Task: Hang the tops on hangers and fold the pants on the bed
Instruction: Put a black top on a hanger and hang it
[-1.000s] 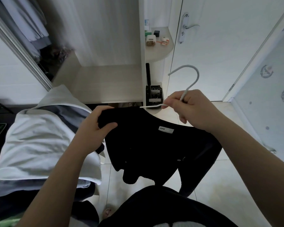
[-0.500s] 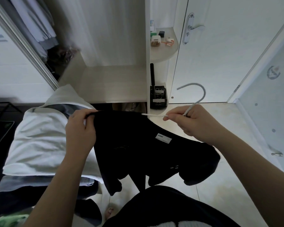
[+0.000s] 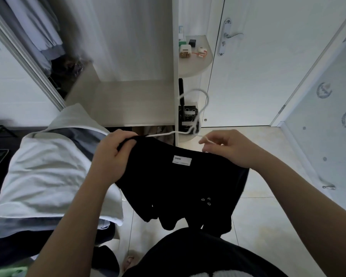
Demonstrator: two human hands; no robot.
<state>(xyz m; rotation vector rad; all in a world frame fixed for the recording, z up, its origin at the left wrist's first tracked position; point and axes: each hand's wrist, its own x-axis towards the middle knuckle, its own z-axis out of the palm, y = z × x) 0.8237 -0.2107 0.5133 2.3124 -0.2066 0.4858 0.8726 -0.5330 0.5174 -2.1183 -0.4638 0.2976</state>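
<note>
left hand (image 3: 112, 156): centre-left of frame, fingers curled over the upper edge of the black top (image 3: 178, 182), gripping its left shoulder, thumb on the near side of the cloth.
right hand (image 3: 232, 150): centre-right, fingers bent, thumb and forefinger pinching the white right end of the hanger (image 3: 188, 132); the top's right shoulder runs under the palm, cannot tell if it grips the cloth too.
black top: middle of frame, held up between the two hands, collar edge uppermost, body and sleeves hanging toward lower centre.
label (image 3: 181, 160): white tag on the top just below the collar, between the hands, nearer the right one.
hanger: thin, white, just above the collar; its left arm meets the cloth beside the left hand's fingers, its hook stands up above centre.
pile of clothes (image 3: 48, 172): white and grey, left side of frame, partly behind the left forearm.
wardrobe shelf (image 3: 132, 102): pale wood, upper centre, above the hands.
hanging clothes (image 3: 34, 27): pale, upper left corner.
corner shelf (image 3: 196, 64): rounded, upper centre-right, small items on it, too small to tell.
door (image 3: 258, 76): white, upper right, metal door handle (image 3: 231, 37) near its left edge.
floor (image 3: 258, 206): pale tiles, lower right, below the right forearm.
</note>
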